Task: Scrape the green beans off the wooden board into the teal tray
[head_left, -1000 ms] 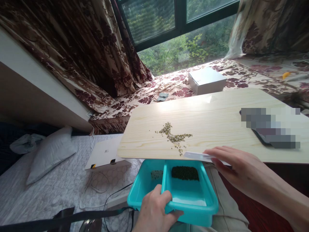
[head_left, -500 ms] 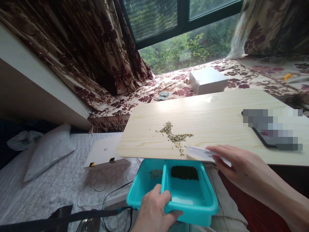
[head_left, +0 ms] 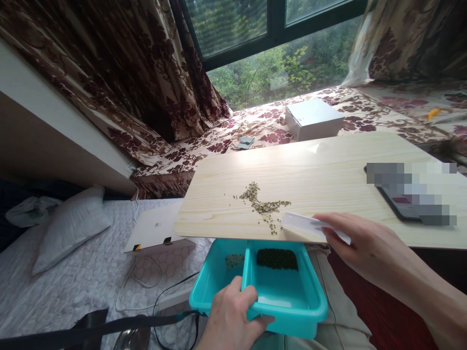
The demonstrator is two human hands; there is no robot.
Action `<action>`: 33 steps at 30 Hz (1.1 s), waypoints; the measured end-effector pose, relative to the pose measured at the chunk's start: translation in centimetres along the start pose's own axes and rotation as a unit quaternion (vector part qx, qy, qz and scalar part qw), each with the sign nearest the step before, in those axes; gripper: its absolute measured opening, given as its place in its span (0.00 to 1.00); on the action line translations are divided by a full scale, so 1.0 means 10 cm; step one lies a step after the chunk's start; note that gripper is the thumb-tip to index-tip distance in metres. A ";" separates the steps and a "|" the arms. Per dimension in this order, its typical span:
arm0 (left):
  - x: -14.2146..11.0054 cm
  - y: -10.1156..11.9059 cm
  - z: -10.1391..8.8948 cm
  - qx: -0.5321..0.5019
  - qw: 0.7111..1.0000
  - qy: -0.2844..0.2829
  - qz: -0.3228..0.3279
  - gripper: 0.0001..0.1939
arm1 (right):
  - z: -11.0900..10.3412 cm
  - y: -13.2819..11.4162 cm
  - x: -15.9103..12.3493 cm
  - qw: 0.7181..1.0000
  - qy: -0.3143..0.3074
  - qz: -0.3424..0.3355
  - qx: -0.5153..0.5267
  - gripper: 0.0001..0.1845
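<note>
My left hand (head_left: 231,318) grips the near rim of a teal two-compartment tray (head_left: 310,301), held just below the front edge of a pale wooden board (head_left: 328,180). A heap of dark green beans (head_left: 277,258) lies in the right compartment, and a thinner patch lies in the left one. My right hand (head_left: 365,248) holds a white card (head_left: 301,224) on edge on the board, right beside a scatter of green beans (head_left: 262,204).
A phone, partly blurred out, (head_left: 397,201) lies on the board's right end. A white box (head_left: 314,119) sits on the flowered cloth by the window. On the bed at left are a flat white box (head_left: 153,233), cables and a pillow (head_left: 69,226).
My right hand has slid the white card up from the board's front edge onto the board, closer to the beans. The tray and my left hand have barely moved.
</note>
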State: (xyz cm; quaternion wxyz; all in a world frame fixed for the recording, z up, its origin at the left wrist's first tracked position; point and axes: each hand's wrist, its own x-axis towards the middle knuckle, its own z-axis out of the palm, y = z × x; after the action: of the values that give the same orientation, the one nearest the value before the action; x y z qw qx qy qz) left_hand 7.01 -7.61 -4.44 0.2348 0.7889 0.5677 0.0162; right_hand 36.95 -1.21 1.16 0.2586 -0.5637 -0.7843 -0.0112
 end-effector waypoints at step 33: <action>0.00 0.06 0.00 0.015 1.000 0.019 -0.010 0.14 | 0.01 -0.13 0.10 0.997 -0.062 0.000 0.052 0.18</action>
State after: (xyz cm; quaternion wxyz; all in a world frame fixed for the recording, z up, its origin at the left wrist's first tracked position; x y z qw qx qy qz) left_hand 7.56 -7.79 -4.22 0.2128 0.7863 0.5797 0.0205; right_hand 35.53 -0.70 1.82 0.2382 -0.5490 -0.7986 0.0645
